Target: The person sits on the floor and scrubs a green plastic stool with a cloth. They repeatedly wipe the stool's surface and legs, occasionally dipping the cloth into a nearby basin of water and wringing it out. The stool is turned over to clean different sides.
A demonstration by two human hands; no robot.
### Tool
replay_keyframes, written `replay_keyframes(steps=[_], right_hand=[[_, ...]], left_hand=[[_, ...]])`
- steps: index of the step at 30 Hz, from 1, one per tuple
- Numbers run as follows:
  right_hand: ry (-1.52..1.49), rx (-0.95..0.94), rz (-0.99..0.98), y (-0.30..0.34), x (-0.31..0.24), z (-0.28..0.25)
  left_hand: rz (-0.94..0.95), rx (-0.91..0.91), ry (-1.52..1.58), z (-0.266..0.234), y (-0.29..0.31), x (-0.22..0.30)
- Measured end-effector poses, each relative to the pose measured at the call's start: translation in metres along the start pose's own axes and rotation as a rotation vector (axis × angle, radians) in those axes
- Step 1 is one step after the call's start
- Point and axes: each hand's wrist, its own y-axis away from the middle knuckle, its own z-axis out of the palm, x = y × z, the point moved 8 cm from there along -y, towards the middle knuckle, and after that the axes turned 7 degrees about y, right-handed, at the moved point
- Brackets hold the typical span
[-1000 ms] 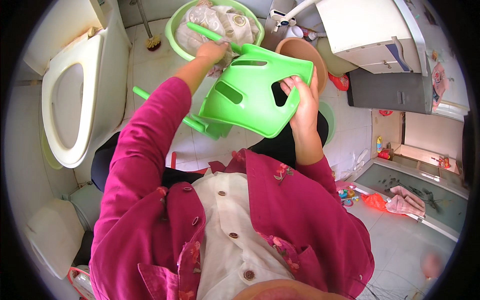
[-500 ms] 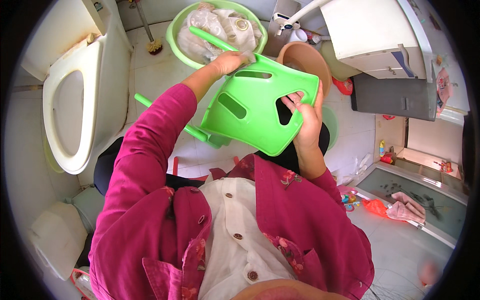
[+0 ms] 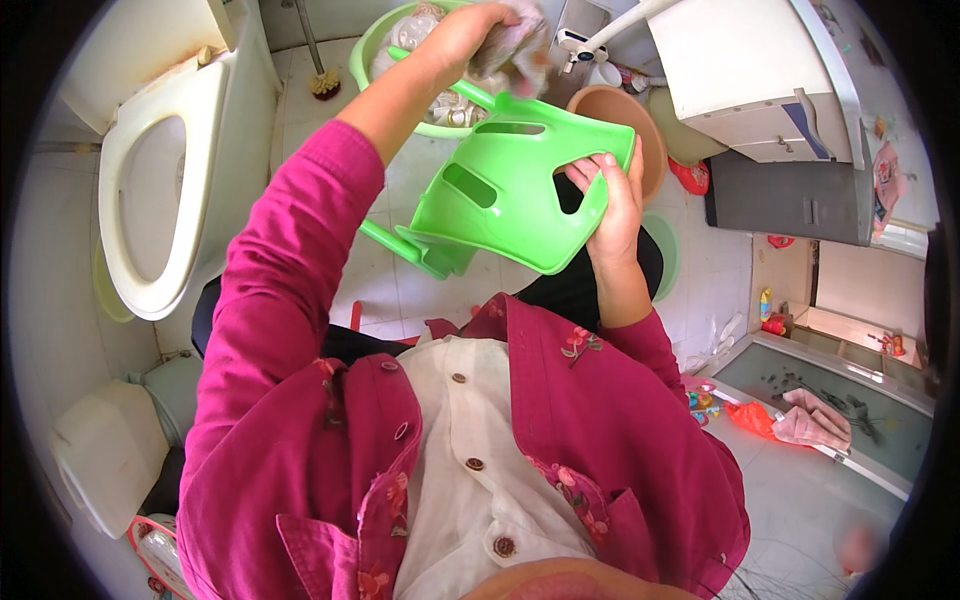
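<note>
A small green plastic chair (image 3: 530,190) with slots in it is tilted in front of me, its legs pointing to the left. My right hand (image 3: 617,205) grips it by the cut-out near its right end, fingertips showing through the hole. At the far end my left hand (image 3: 468,38) is closed on a crumpled, pale greyish cloth (image 3: 514,55), partly smeared by motion. The cloth hangs over the chair's far edge; whether it touches the plastic I cannot tell.
A light green basin (image 3: 372,48) with pale laundry stands behind the chair, next to a brown bucket (image 3: 652,150). To the left are a toilet (image 3: 190,215) and a brush (image 3: 323,84). A white cabinet (image 3: 755,75) stands right; a pink cloth (image 3: 812,420) lies on a ledge.
My left hand has lifted the cloth off the chair's upper edge and moved it farther away. The chair has shifted slightly away, with my right hand still on it.
</note>
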Motion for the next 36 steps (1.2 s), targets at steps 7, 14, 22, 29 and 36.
replay_keyframes(steps=[7,14,22,29,36], right_hand=[[-0.028,0.01,-0.038,-0.001,0.006,-0.002],[0.014,-0.002,-0.035,-0.006,0.007,-0.004],[0.058,0.059,-0.056,-0.001,0.01,-0.021],[-0.047,-0.056,-0.124,-0.012,0.016,-0.018],[-0.119,0.003,-0.049,-0.006,0.012,-0.005]], left_hand=[[-0.058,-0.188,-0.492,0.03,0.05,-0.035],[-0.014,-0.351,-0.301,0.117,0.066,-0.056],[0.059,-0.585,-0.365,0.134,0.088,-0.037],[0.024,-0.193,-0.287,0.111,0.064,-0.042],[0.063,-0.489,-0.346,0.132,0.095,-0.042]])
